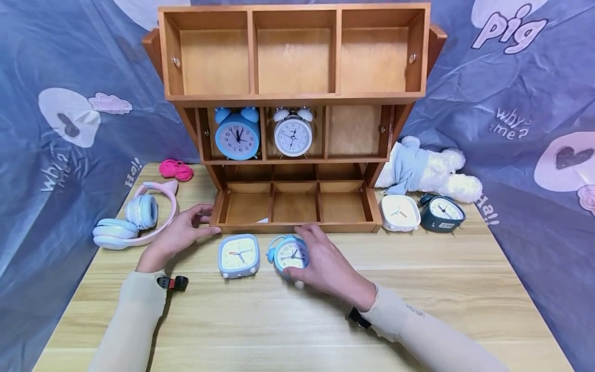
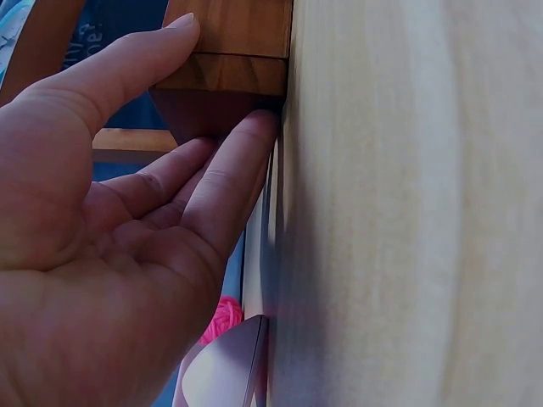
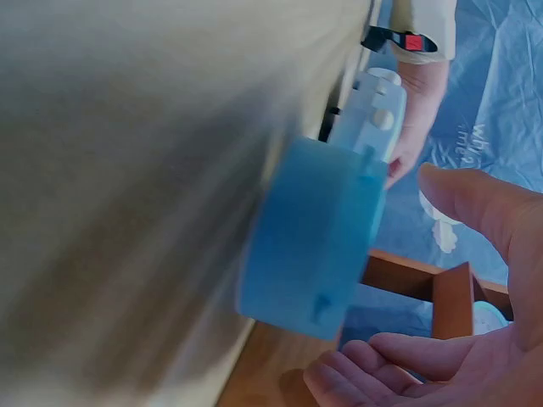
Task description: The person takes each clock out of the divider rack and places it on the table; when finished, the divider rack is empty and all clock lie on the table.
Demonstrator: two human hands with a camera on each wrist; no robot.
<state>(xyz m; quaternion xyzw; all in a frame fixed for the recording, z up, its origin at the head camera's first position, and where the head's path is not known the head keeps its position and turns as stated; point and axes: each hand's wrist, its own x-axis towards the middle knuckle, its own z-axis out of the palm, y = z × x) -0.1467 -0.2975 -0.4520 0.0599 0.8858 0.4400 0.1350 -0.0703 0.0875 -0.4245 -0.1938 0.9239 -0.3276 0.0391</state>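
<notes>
My left hand [image 1: 178, 235] holds the lower left corner of the wooden shelf [image 1: 297, 228]. In the left wrist view, its thumb lies on one face of the wood [image 2: 242, 34] and its fingers touch another side. My right hand [image 1: 327, 266] is over a small blue twin-bell alarm clock [image 1: 289, 252], lying face up before the shelf. In the right wrist view, thumb and fingers are spread apart, with a gap to the blue clock [image 3: 310, 237]. A blue square alarm clock [image 1: 239, 256] lies between the hands.
In the shelf's middle row stand a blue twin-bell clock [image 1: 237, 137] and a white one [image 1: 293, 135]. Right of it are a white square clock [image 1: 400, 213], a dark green clock [image 1: 441, 213] and a plush toy [image 1: 429, 170]. Headphones [image 1: 135, 217] and pink yarn [image 1: 175, 170] lie left.
</notes>
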